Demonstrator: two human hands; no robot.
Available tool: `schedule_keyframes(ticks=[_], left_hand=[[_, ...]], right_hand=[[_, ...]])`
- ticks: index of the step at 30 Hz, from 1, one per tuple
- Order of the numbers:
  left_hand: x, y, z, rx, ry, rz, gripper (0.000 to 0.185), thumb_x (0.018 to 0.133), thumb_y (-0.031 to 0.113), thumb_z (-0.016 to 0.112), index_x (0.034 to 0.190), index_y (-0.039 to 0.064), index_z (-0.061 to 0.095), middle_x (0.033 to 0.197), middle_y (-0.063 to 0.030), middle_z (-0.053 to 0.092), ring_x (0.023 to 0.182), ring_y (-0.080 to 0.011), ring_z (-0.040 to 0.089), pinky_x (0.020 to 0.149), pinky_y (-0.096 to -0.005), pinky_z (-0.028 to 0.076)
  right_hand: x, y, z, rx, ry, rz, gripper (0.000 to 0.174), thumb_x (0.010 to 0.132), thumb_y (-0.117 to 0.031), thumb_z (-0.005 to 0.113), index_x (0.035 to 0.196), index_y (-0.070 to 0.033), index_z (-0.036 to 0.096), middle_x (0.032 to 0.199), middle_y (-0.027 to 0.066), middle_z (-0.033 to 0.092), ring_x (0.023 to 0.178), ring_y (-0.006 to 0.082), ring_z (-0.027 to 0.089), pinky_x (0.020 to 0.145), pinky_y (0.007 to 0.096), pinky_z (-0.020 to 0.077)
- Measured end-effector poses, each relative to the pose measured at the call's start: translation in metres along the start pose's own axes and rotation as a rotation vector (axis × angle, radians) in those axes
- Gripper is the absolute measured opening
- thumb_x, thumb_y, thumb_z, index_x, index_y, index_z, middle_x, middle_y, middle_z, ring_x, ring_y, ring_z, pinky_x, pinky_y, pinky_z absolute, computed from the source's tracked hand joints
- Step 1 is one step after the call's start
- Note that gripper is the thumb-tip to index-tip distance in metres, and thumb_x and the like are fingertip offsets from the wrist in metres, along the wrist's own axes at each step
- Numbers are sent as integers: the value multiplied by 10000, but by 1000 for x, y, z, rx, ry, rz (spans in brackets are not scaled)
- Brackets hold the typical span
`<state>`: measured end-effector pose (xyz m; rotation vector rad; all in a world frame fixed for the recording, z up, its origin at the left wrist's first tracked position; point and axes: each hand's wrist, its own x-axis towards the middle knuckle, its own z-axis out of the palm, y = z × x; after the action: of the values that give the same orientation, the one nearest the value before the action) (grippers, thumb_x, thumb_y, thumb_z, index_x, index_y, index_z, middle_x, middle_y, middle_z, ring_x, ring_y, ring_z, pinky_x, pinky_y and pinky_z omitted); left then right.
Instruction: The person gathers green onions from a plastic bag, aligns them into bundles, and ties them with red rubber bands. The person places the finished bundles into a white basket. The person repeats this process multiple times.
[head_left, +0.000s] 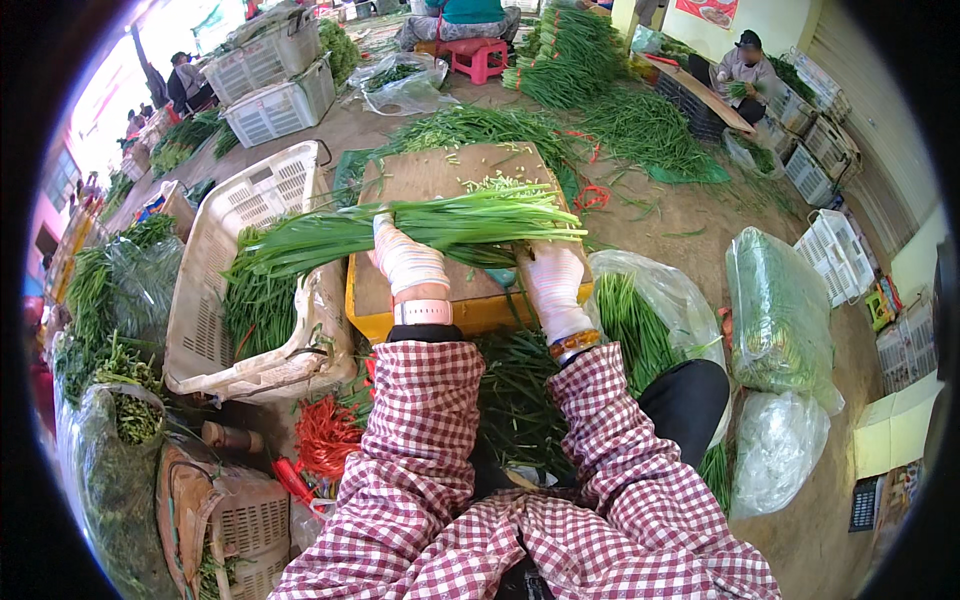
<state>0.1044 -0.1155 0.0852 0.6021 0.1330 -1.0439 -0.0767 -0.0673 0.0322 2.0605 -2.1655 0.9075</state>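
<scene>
A bundle of long green leaf stalks, apparently garlic chives, lies crosswise above a wooden board on a yellow crate. My left hand, in a striped knit glove, grips the bundle near its middle, thumb over the leaves. At the pale cut ends is my gloved right hand, holding the bundle from below; its fingertips are hidden. Leaf tips reach left over a white plastic basket with more chives inside. A teal object, partly covered, shows between my hands. Short stem trimmings litter the board.
Right of my knee stands a plastic-wrapped bale of greens; an open bag of chives is nearer. Red ties lie below the basket. Loose chives cover the floor ahead. A person sits far right, another on a red stool.
</scene>
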Motion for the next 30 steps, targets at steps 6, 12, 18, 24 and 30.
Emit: schedule_keyframes(ticks=[6,12,18,24,30], left_hand=[[-4,-13,-10,79,59,-45,564,815,155,765,1314,117,504,1172,-95,601,943,-280,614,785,-470,565],[-24,-14,-6,-11,-53,0,512,804,116,767,1255,120,525,1110,-90,601,911,-267,610,758,-460,571],[-34,-1,-1,-48,-163,24,428,808,103,763,1167,96,530,1016,-77,603,796,-251,621,691,-418,613],[-40,-7,-5,-4,-164,154,321,788,158,767,1069,83,630,955,-70,660,747,-236,648,672,-431,581],[-17,9,-18,34,-154,37,425,800,119,775,1170,71,573,1058,-60,630,815,-227,629,709,-403,577]], right_hand=[[-14,27,11,-142,96,-67,231,899,-331,595,948,-131,699,777,139,693,747,364,673,687,478,528],[-54,98,16,-262,-72,122,209,874,-290,612,953,-128,719,808,145,705,769,342,691,700,468,545],[-98,88,-33,-177,-295,221,357,841,-392,698,1112,-160,711,922,81,734,875,286,705,744,392,550],[-51,-5,-53,249,305,-130,359,779,-268,777,1093,-111,701,733,86,678,628,260,647,603,361,500],[-46,-14,-38,1028,167,217,166,917,-163,690,1047,-60,676,814,59,703,679,195,691,582,289,523]])
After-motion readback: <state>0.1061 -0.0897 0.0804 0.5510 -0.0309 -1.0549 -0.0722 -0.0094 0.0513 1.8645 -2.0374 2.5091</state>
